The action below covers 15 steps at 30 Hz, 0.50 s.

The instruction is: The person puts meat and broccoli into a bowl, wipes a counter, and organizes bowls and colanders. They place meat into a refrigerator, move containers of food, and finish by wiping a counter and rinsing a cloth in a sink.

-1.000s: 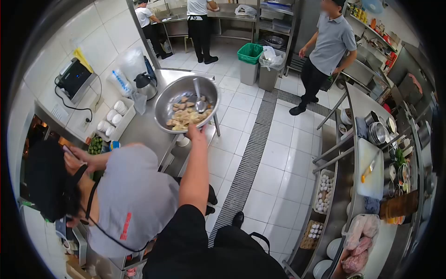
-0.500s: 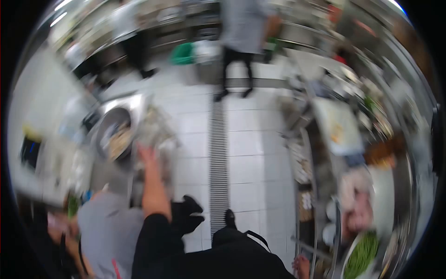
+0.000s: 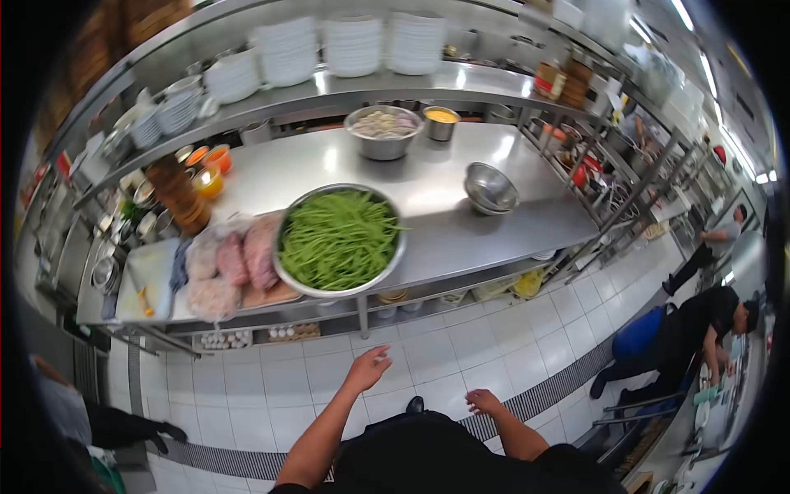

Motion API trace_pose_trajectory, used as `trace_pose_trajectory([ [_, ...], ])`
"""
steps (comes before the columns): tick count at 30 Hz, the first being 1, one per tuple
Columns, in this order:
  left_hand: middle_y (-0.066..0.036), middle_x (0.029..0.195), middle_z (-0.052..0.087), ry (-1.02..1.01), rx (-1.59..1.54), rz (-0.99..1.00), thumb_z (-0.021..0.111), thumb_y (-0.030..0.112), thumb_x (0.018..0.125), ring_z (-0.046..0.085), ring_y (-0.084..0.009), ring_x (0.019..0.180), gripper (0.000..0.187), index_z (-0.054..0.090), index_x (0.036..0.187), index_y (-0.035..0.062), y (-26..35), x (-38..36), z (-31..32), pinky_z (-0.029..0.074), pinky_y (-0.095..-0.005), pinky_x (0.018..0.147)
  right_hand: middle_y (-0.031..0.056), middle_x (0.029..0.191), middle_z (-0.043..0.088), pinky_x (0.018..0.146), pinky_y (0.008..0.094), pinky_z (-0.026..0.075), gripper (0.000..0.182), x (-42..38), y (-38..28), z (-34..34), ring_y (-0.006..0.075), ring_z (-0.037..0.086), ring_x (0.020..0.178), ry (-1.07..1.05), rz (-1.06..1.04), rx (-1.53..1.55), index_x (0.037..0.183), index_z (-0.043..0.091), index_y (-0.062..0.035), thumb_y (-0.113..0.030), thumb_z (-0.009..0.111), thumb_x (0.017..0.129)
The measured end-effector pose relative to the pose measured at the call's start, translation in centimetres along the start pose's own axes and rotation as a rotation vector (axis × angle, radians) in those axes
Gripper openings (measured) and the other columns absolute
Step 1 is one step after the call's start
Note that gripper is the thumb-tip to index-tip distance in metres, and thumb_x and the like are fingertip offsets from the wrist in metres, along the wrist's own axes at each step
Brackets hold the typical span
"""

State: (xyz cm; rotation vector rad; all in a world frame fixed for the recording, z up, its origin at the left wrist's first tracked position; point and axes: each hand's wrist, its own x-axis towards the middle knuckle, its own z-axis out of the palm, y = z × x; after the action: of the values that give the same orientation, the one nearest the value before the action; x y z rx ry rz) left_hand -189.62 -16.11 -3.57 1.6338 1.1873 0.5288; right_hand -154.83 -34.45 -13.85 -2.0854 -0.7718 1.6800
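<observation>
My left hand (image 3: pixel 368 368) is held over the tiled floor in front of a steel counter (image 3: pixel 444 210), fingers loosely bent and apart, holding nothing. Lower and to the right, my right hand (image 3: pixel 484 402) also hangs in the air near my body, its fingers slightly curled and empty. Neither hand touches anything. Nearest to the left hand, a large steel bowl (image 3: pixel 401 251) of green beans (image 3: pixel 339 239) stands at the counter's front edge. Beside it on the left lie bagged pieces of raw meat (image 3: pixel 233 257).
A steel bowl of pale food (image 3: pixel 383 146), a pot of yellow food (image 3: pixel 441 123) and stacked steel bowls (image 3: pixel 491 191) stand on the counter. Plate stacks (image 3: pixel 354 45) fill the shelf above. A person in black (image 3: pixel 666 337) bends at the right; another person's legs (image 3: pixel 123 424) show at the left.
My view has swung right from the aisle to face the counter with the beans. My left arm, stretched out near a bowl before, is now in front of me. Both hands show clearly now.
</observation>
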Motion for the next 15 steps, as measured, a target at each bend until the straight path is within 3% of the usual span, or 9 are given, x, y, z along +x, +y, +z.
trace_pose_trajectory([
  [2, -0.012, 0.113, 0.06, -0.073, 0.038, 0.018, 0.061, 0.026, 0.085, 0.061, -0.0193, 0.09, 0.039, 0.057, 0.121, 0.0117, 6.0, 5.0, 3.3, 0.049, -0.0319, 0.081, 0.0089, 0.085, 0.062, 0.049, 0.0292, 0.047, 0.027, 1.8, 7.2, -6.3, 0.0173, 0.063, 0.066, 0.085, -0.049, 0.209, 0.102, 0.059, -0.005, -0.026, 0.059, 0.085],
  [4, -0.012, 0.12, 0.055, -0.1, 0.121, 0.288, 0.061, 0.025, 0.085, 0.06, -0.0201, 0.083, 0.04, 0.056, 0.122, 0.0111, 9.8, 9.2, 6.3, 0.049, -0.0318, 0.078, 0.0078, 0.078, 0.06, 0.044, 0.0287, 0.045, 0.022, 0.2, 9.8, -9.8, 0.0173, 0.061, 0.061, 0.332, 0.162, 0.435, 0.099, 0.058, -0.0056, -0.022, 0.056, 0.085],
  [8, -0.014, 0.128, 0.046, -0.029, 0.27, 0.491, 0.059, 0.022, 0.084, 0.061, -0.0314, 0.088, 0.047, 0.048, 0.129, 0.0158, 17.2, 19.1, 12.7, 0.049, -0.0391, 0.081, 0.0062, 0.076, 0.058, 0.048, 0.0308, 0.047, 0.023, -1.8, 14.8, -14.4, 0.0186, 0.06, 0.06, 0.385, 0.142, 0.612, 0.097, 0.055, -0.006, -0.025, 0.053, 0.085],
  [12, -0.018, 0.141, 0.03, 0.061, 0.57, 0.463, 0.06, 0.023, 0.083, 0.059, -0.0399, 0.096, 0.06, 0.035, 0.137, 0.0191, 24.2, 29.6, 16.8, 0.05, -0.0456, 0.081, 0.011, 0.084, 0.06, 0.053, 0.0352, 0.049, 0.025, -4.2, 16.6, -14.3, 0.0235, 0.062, 0.067, 0.523, 0.179, 0.718, 0.1, 0.053, -0.0058, -0.026, 0.052, 0.086],
  [15, -0.017, 0.148, 0.019, 0.149, 0.605, 0.354, 0.061, 0.024, 0.082, 0.058, -0.0409, 0.097, 0.065, 0.032, 0.14, 0.0196, 26.6, 37.9, 18.4, 0.051, -0.047, 0.08, 0.0134, 0.086, 0.063, 0.051, 0.0347, 0.05, 0.029, -4.5, 17.5, -12.7, 0.0245, 0.064, 0.065, 0.557, 0.214, 0.863, 0.107, 0.054, -0.0033, -0.023, 0.051, 0.086],
])
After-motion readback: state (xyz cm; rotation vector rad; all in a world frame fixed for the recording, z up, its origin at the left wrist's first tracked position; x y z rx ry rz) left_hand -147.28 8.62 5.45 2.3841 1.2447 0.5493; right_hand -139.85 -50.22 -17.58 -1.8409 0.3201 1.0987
